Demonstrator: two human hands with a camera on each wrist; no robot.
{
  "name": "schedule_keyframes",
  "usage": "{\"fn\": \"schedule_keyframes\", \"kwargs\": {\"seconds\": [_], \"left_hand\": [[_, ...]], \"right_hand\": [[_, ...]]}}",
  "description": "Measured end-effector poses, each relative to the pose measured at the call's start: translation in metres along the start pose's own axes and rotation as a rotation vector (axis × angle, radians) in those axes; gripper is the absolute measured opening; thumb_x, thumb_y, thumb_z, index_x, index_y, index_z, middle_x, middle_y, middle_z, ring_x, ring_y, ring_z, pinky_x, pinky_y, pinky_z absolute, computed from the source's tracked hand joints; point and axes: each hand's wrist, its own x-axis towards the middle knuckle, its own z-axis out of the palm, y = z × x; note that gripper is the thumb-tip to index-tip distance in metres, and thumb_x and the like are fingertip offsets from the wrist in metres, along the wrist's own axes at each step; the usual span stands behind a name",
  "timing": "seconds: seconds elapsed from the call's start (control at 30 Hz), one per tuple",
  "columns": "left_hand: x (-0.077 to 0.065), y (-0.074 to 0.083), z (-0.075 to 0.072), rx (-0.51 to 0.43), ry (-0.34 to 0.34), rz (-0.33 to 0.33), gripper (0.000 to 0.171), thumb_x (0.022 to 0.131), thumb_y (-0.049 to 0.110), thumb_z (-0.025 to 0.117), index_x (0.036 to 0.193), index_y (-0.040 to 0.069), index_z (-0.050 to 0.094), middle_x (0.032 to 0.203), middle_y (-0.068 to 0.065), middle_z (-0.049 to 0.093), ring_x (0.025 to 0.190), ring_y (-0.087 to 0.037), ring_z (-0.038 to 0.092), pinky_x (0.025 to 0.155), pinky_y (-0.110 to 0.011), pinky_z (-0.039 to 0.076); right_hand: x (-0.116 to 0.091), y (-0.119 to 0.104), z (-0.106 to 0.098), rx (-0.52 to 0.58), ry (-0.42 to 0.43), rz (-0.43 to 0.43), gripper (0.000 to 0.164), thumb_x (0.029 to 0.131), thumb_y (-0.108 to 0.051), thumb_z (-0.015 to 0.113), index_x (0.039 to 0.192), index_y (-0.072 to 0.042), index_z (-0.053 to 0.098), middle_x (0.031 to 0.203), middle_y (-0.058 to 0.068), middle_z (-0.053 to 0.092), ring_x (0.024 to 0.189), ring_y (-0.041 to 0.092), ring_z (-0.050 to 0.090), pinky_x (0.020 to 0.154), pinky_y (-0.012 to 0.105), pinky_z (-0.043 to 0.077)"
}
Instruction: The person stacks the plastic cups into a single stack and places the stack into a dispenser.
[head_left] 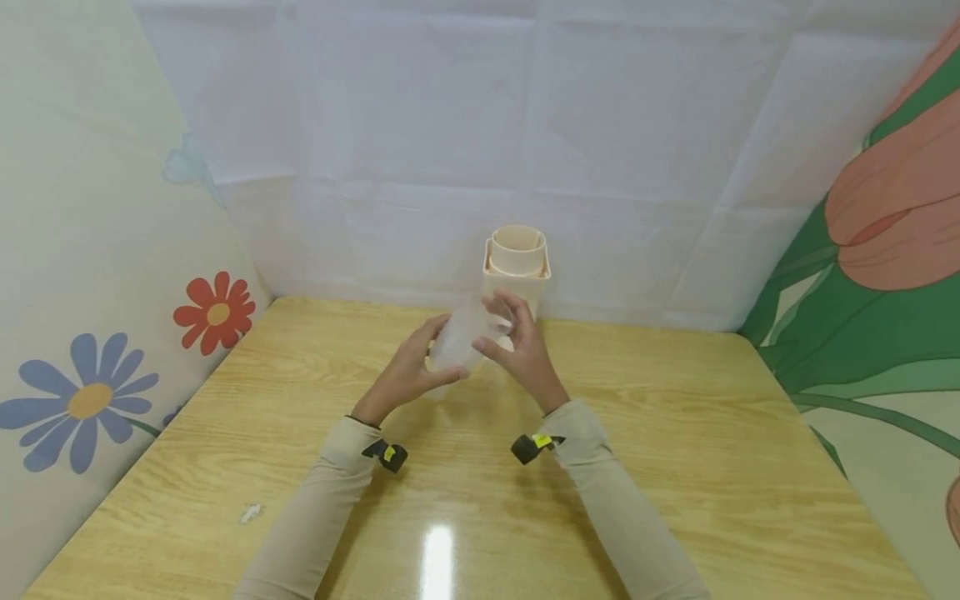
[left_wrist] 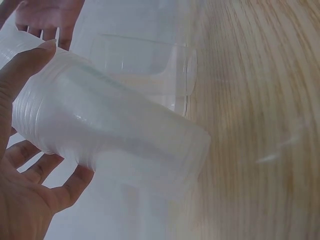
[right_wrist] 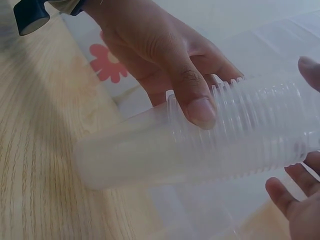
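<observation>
My left hand [head_left: 408, 367] grips a sleeve of nested clear plastic cups [head_left: 456, 335], tilted above the wooden table. In the left wrist view its thumb lies over the stack [left_wrist: 125, 120] and its fingers support it from the other side. My right hand [head_left: 528, 350] is at the rim end of the stack, thumb and fingers spread around it. The right wrist view shows these fingers [right_wrist: 282, 195] standing apart from the ribbed rims. Behind the stack, a clear cup-like cylinder [left_wrist: 142, 57] appears in the left wrist view.
A beige square holder [head_left: 531, 287] with a round tube [head_left: 517, 250] in its top stands at the table's back edge, right behind my right hand. A small white scrap [head_left: 251, 512] lies front left on the table [head_left: 675, 467]. White sheeting [head_left: 420, 125] covers the back wall.
</observation>
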Motion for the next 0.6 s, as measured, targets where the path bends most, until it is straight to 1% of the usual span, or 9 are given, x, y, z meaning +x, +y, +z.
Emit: {"fn": "schedule_keyframes", "kwargs": {"seconds": [0.17,0.4,0.6], "left_hand": [[0.0,0.0,0.003,0.008,-0.002,-0.005,0.083,0.083,0.019,0.084,0.15,0.002,0.038,0.141,-0.019,0.051,0.12,-0.034,0.055,0.09,-0.051,0.054],[0.002,0.0,0.007,0.012,0.0,-0.005,0.084,0.082,0.018,0.085,0.15,0.002,0.038,0.143,-0.019,0.05,0.123,-0.035,0.053,0.091,-0.052,0.053],[0.003,0.001,0.01,0.009,-0.006,-0.008,0.083,0.083,0.018,0.085,0.15,0.002,0.038,0.142,-0.02,0.051,0.122,-0.034,0.054,0.091,-0.051,0.053]], "right_hand": [[-0.002,-0.002,-0.002,-0.038,-0.022,0.035,0.076,0.085,0.015,0.069,0.149,0.007,0.029,0.147,0.029,0.044,0.136,0.042,0.04,0.108,0.052,0.04],[-0.005,-0.025,-0.003,-0.058,-0.034,0.048,0.073,0.086,0.009,0.071,0.146,0.012,0.03,0.146,0.032,0.043,0.136,0.044,0.04,0.107,0.051,0.041],[-0.008,-0.025,-0.006,-0.055,-0.048,0.068,0.071,0.087,0.01,0.07,0.146,0.012,0.03,0.148,0.032,0.041,0.137,0.044,0.038,0.109,0.054,0.04]]}}
